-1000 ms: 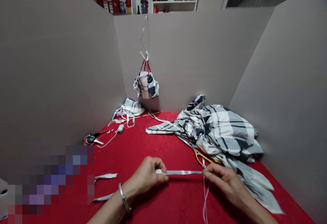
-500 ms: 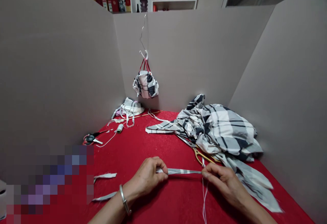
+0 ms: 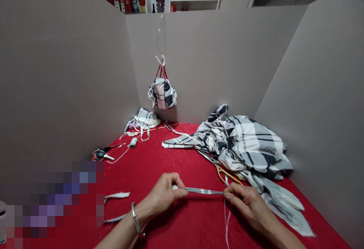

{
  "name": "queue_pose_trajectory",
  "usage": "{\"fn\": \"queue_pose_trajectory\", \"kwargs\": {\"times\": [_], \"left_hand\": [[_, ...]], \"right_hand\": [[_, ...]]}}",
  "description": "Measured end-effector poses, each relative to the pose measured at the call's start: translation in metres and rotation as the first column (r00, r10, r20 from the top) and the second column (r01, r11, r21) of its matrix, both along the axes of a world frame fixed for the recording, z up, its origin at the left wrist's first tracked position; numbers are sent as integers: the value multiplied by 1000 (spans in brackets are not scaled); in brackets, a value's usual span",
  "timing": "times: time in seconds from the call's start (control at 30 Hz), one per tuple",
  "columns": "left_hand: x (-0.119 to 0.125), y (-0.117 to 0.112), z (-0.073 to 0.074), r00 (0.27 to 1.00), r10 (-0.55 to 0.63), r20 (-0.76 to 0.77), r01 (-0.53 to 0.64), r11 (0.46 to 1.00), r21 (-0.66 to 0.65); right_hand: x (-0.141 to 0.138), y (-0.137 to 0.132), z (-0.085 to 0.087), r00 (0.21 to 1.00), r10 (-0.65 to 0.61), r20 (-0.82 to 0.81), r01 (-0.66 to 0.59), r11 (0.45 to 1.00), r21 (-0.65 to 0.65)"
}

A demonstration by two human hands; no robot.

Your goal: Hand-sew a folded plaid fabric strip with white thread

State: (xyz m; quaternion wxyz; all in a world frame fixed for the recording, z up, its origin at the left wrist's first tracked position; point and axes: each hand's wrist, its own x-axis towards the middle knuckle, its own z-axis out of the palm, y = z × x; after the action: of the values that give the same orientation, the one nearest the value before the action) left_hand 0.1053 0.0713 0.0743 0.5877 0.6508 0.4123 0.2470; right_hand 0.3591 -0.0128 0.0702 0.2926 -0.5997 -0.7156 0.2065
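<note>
Grey striped strip stretches taut at lower centre, its ends pinched by left hand and right hand. An uneven pull could slip it free.

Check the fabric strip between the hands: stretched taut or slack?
Taut. The fabric strip runs in a straight line, without sag, from the left hand pinch to the right hand pinch.

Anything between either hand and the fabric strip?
Nothing visible. The left hand and right hand each pinch an end of the fabric strip, stretched between them over the red tabletop. The gold-handled scissors lie beyond it, by the plaid cloth.
</note>
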Motion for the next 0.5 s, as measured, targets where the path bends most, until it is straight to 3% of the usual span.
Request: {"fn": "queue_pose_trajectory", "kwargs": {"times": [0.23, 0.5], "left_hand": [[3, 2, -4, 992, 98, 83, -89, 990, -106], [4, -4, 11, 997, -54, -60, 38, 971, -234]], "right_hand": [[-5, -3, 1, 999, 15, 45, -20, 992, 121], [-6, -7, 3, 998, 24, 51, -35, 973, 226]]}}
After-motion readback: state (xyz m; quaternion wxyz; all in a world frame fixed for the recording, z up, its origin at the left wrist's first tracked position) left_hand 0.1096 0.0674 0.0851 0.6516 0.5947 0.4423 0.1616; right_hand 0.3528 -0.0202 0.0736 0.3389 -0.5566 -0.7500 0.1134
